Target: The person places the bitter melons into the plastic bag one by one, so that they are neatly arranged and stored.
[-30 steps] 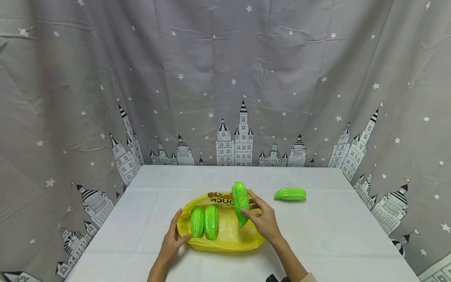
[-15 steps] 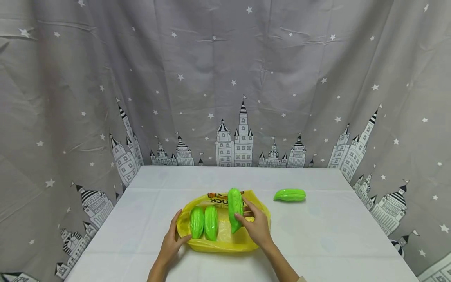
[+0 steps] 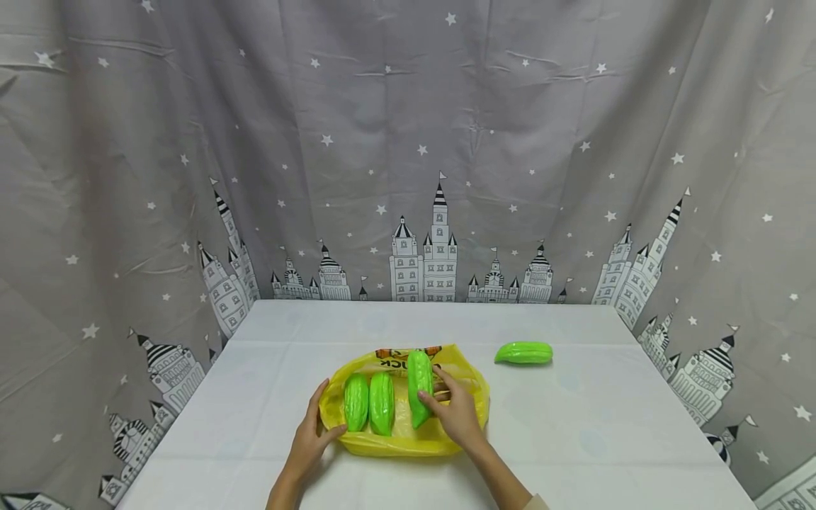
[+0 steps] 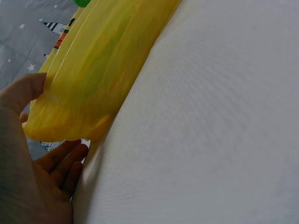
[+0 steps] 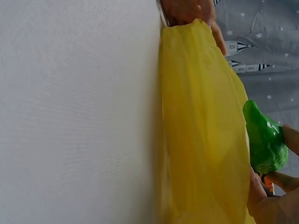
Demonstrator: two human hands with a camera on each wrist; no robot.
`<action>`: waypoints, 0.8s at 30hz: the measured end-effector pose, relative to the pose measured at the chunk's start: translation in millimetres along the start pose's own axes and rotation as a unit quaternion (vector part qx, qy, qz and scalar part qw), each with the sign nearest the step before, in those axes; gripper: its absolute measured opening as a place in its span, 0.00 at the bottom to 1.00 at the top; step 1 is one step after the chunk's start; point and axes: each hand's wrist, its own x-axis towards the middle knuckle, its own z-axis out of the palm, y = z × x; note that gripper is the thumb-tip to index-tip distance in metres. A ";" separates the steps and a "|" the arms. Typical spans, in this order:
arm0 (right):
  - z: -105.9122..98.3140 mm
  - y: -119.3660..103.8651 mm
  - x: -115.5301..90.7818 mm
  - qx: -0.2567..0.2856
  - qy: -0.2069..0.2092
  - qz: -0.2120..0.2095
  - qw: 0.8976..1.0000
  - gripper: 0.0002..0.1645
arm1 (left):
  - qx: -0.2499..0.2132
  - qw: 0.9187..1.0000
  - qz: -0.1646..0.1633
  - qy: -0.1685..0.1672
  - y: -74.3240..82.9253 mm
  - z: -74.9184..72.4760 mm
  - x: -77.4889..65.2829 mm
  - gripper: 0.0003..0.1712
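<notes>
A yellow plastic bag [image 3: 401,446] with dark lettering lies spread wide, mouth upward, on the white table. Two ridged green bitter melons [image 3: 381,404] lie side by side in its left half. My left hand [image 3: 309,438] holds the bag's left end, thumb at the near rim; the left wrist view shows that thumb against the yellow film [image 4: 103,70]. Over the bag's right half, my right hand [image 3: 460,414] grips a third bitter melon [image 3: 418,388] from its right side, pointed end toward me. In the right wrist view this melon [image 5: 265,142] shows above the bag's rim, between thumb and fingers.
Another green bitter melon [image 3: 524,352] lies crosswise on the white table [image 3: 605,411], behind and right of the bag. A grey curtain [image 3: 408,142] printed with castles and stars hangs behind the table and along both sides.
My right hand has carried its bitter melon left and down, closer over the bag's inside. The left hand and the other melons have stayed in place.
</notes>
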 end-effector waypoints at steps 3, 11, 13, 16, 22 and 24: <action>3.4 2.5 0.7 0.002 -0.005 0.015 1.000 0.38 | -0.001 1.000 -0.002 0.000 0.0 0.0 0.0 0.48; 14.1 7.7 -0.4 0.017 0.003 0.045 0.999 0.39 | 0.001 1.000 -0.007 0.003 1.1 -0.1 -0.6 0.48; 16.9 9.9 -0.5 0.024 0.002 0.049 0.998 0.39 | 0.002 1.000 -0.008 0.002 1.1 -0.2 -0.6 0.48; 20.2 13.4 -0.6 0.027 -0.004 0.053 0.998 0.39 | 0.000 1.000 -0.006 0.000 0.1 -0.2 -0.1 0.48; 26.7 14.2 0.7 0.023 -0.007 0.059 0.998 0.38 | -0.003 1.000 0.002 0.000 -0.6 -0.6 0.4 0.48; 28.9 14.5 1.5 0.017 -0.005 0.064 0.998 0.37 | -0.005 1.000 0.003 0.000 0.2 -0.8 0.5 0.48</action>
